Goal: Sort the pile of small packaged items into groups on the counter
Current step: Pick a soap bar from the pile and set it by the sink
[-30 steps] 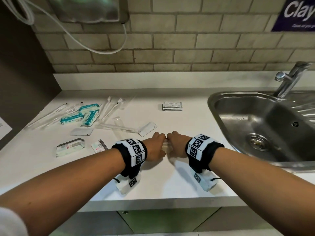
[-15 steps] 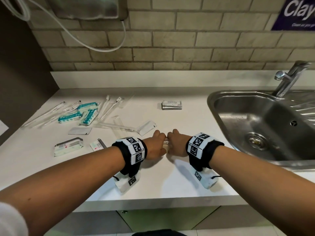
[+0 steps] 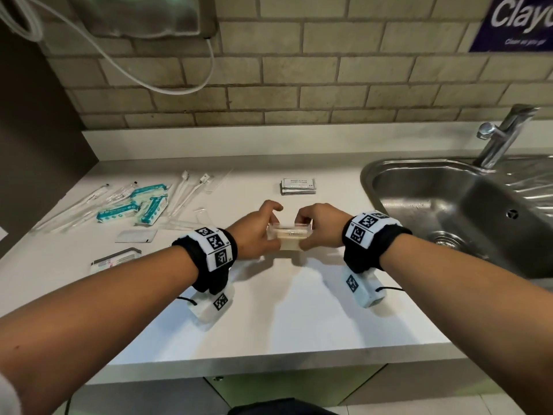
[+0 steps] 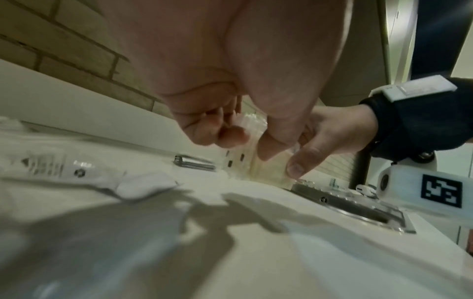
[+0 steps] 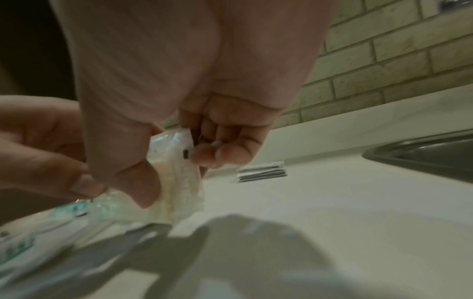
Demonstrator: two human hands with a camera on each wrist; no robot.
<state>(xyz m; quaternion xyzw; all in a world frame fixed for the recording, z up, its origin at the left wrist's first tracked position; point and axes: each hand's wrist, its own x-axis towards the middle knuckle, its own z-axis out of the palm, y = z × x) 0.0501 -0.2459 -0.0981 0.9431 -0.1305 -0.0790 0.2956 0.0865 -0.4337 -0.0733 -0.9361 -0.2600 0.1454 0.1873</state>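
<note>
A small stack of clear-wrapped cream packets (image 3: 289, 237) is held just above the white counter (image 3: 287, 310), left hand (image 3: 263, 226) pinching its left end, right hand (image 3: 308, 226) its right end. The left wrist view shows thumb and fingers of the left hand (image 4: 245, 145) clamped on the packets (image 4: 266, 172). In the right wrist view my right hand (image 5: 174, 161) pinches the same packets (image 5: 179, 192). Teal-printed packets (image 3: 134, 205), long clear sleeves with white sticks (image 3: 191, 187) and flat white sachets (image 3: 136, 236) lie scattered at the left. A neat stack of flat sachets (image 3: 298, 186) sits behind the hands.
A steel sink (image 3: 466, 211) with a tap (image 3: 502, 133) fills the right side. A clear boxed item (image 3: 115, 259) lies by my left forearm. A tiled wall runs behind; the counter's front edge (image 3: 269, 363) is close to my body.
Both hands have lifted slightly and drawn apart at the knuckles, so the packet stack between them now shows. The camera has tipped a little.
</note>
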